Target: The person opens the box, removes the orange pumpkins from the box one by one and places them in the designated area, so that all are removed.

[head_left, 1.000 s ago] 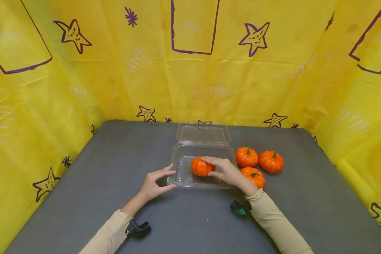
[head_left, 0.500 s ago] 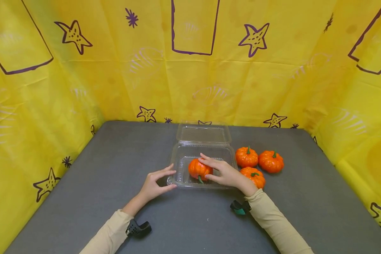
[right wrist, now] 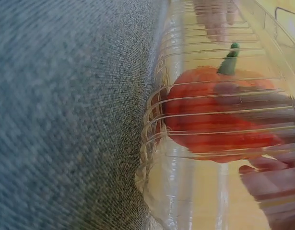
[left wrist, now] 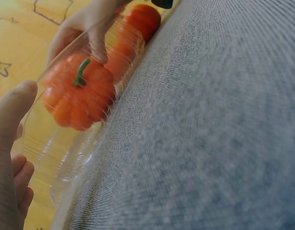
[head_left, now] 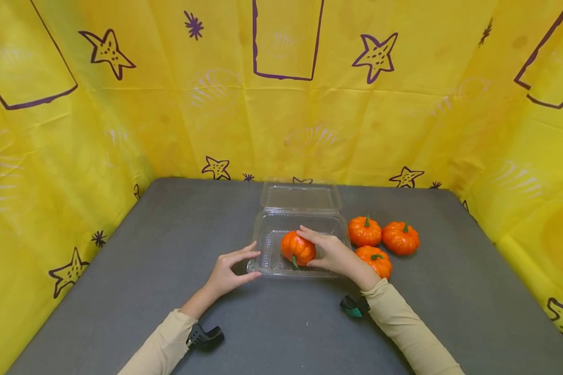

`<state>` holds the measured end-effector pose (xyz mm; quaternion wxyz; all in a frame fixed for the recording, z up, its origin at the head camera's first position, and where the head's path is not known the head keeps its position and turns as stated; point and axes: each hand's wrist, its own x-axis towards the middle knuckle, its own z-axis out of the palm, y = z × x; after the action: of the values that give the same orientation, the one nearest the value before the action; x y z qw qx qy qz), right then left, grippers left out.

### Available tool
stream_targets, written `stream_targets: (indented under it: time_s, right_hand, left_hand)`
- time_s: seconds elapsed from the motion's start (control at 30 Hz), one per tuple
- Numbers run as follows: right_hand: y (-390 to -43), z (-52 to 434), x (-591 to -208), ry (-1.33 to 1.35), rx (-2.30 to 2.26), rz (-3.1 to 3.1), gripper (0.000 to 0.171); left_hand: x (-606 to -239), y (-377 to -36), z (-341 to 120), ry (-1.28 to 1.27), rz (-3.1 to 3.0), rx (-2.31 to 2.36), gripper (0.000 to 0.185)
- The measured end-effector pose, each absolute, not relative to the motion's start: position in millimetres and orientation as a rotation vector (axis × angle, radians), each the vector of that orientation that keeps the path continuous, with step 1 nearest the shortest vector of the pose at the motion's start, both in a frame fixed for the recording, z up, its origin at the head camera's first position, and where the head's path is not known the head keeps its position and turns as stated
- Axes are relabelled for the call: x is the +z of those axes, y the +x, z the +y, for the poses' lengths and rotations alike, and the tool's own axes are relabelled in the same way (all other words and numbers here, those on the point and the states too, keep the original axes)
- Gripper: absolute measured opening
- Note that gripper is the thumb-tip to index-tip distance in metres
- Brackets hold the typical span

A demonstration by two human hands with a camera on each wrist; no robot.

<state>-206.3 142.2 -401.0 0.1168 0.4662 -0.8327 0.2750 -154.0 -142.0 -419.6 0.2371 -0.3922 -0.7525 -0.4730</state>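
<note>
My right hand holds a small orange pumpkin with thumb and fingers spread round its right side. The pumpkin is inside a clear plastic clamshell box, tipped so its green stem points towards me. My left hand is at the box's front left corner, its fingertips along the left rim and its thumb at the front edge. In the left wrist view, the left thumb is right at the rim. Through the ribbed wall in the right wrist view, the pumpkin shows with my fingers over it.
Three more pumpkins, one at the back, one further right and one nearer, sit right of the box. The box's lid lies folded back on the grey table. A yellow patterned cloth surrounds the table.
The pumpkin in the box has turned, bringing its stem to the front. My right fingers have shifted on it, loosening and closing round it again. The left hand has stayed in place.
</note>
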Motion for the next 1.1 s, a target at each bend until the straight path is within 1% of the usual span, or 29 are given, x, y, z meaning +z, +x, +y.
stream_targets:
  time_s: [0.2,0.37,0.47,0.53,0.73,0.93,1.1]
  right_hand:
    - [-204.6,143.2,-402.2,1.279,0.911,-2.487,0.074]
    - [-204.8,143.1,-401.5,1.259,0.965,-2.501,0.075]
    - [-204.4,143.0,-400.4,1.241,0.956,-2.521,0.082]
    - [-204.3,143.2,-400.1,1.242,0.935,-2.525,0.083]
    - [-205.4,144.8,-399.7,1.265,0.917,-2.465,0.076]
    - [-206.6,149.9,-401.9,1.208,0.977,-2.467,0.077]
    - [-205.1,152.0,-399.5,1.193,1.117,-2.467,0.078]
  left_hand:
    - [-419.8,-153.4,-141.7,-1.080,-2.059,-1.290,0.045]
    - [-420.3,-153.8,-142.2,-1.084,-2.054,-1.289,0.046]
    - [-420.5,-154.4,-142.4,-1.083,-2.049,-1.285,0.047]
    - [-420.3,-154.6,-142.5,-1.080,-2.048,-1.282,0.047]
    - [-419.5,-154.4,-142.0,-1.077,-2.048,-1.276,0.047]
    - [-420.2,-154.0,-141.9,-1.070,-2.061,-1.307,0.045]
    - [-419.6,-152.5,-143.5,-1.023,-2.098,-1.369,0.045]
